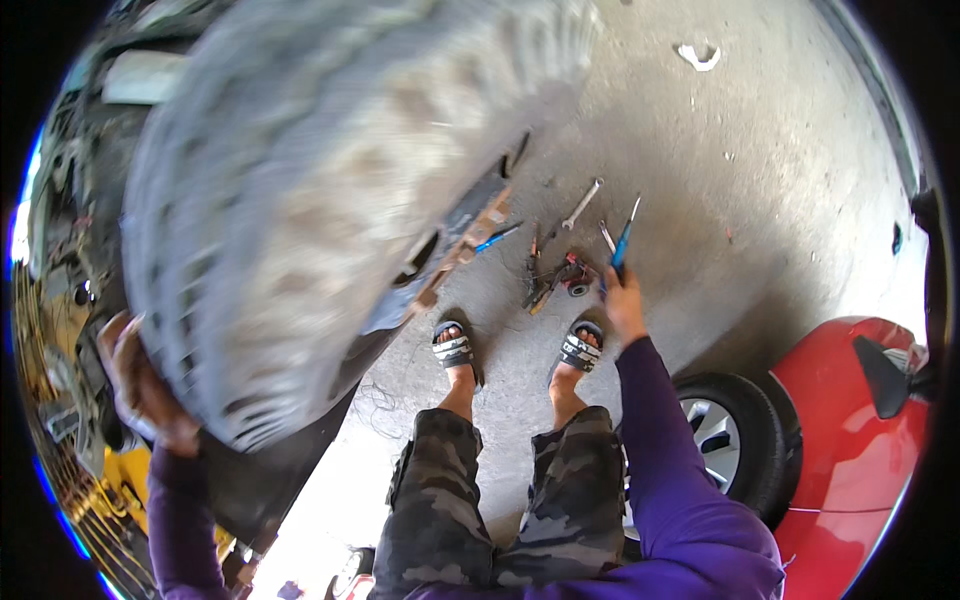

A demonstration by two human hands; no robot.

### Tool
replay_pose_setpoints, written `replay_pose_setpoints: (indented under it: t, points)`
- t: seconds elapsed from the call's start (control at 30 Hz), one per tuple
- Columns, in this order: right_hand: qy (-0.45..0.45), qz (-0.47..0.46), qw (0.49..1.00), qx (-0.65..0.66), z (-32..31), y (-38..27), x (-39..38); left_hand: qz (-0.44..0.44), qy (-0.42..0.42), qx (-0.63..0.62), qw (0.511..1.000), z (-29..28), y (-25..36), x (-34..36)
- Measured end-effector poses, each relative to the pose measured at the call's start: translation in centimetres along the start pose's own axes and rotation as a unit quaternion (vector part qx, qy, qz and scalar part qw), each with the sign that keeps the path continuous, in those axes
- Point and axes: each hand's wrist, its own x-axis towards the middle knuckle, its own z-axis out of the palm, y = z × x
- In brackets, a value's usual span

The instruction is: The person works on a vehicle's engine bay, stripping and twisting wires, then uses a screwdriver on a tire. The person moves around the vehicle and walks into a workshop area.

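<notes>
Filling the upper left of the frame, a large, worn tyre (330,190) loomed close to the camera, blurred and grey, tilted over dark car bodywork (300,470) at lower left. The concrete floor (760,150) spread across the upper right, pale and stained. A red car (850,470) sat at the lower right edge, its black wheel (730,440) with a silver hub showing beside the person's purple sleeve (670,470). Camouflage shorts (500,500) and two feet in strapped sandals (455,350) stood in the lower centre.

The left hand (145,385), at middle left, pressed against the tyre's lower edge, fingers wrapped on the rubber; how firmly it gripped could not be told. The right hand (625,300), just right of centre, was closed around a blue-handled screwdriver (624,235), whose shaft pointed up toward the top of the frame.

Near that hand, small tools lay scattered on the floor at centre: a silver spanner (582,203), a second blue-handled tool (497,238) near the tyre, and a tangle of pliers and red-handled pieces (555,275).
</notes>
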Motion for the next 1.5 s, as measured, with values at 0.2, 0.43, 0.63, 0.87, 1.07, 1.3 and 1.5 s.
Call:
replay_pose_setpoints:
  t: [0.2, 0.43, 0.63, 0.87, 1.07, 1.3, 1.5]
  points:
    - [0.022, -0.143, 0.989, -0.013, -5.9, -20.0, -14.7, 0.023, 0.022, -0.025, 0.999, 2.9, 4.3, 2.6]
    - [-0.151, -0.337, 0.928, 0.053, 5.0, -44.4, -33.7, 0.021, 0.031, -0.022, 0.999, 2.8, 4.7, 3.4]
    - [-0.195, -0.427, 0.883, 0.006, 18.2, -50.1, -41.1, -0.103, 0.029, -0.122, 0.987, 2.1, 6.7, 2.2]
    - [-0.192, -0.396, 0.894, -0.08, 24.4, -48.2, -40.7, -0.159, -0.018, -0.125, 0.979, 0.4, 8.5, 2.8]
    - [-0.24, -0.298, 0.924, 0.019, 23.6, -47.2, -38.5, -0.178, -0.006, -0.079, 0.981, 2.9, 9.1, 4.6]
    - [-0.246, -0.233, 0.928, 0.152, 22.4, -47.3, -37.3, -0.158, 0.052, -0.291, 0.942, 2.3, 6.1, 4.9]
    - [-0.26, -0.27, 0.924, 0.072, 23.2, -48.8, -38.8, -0.344, 0.017, -0.318, 0.883, -0.5, 4.8, 1.7]
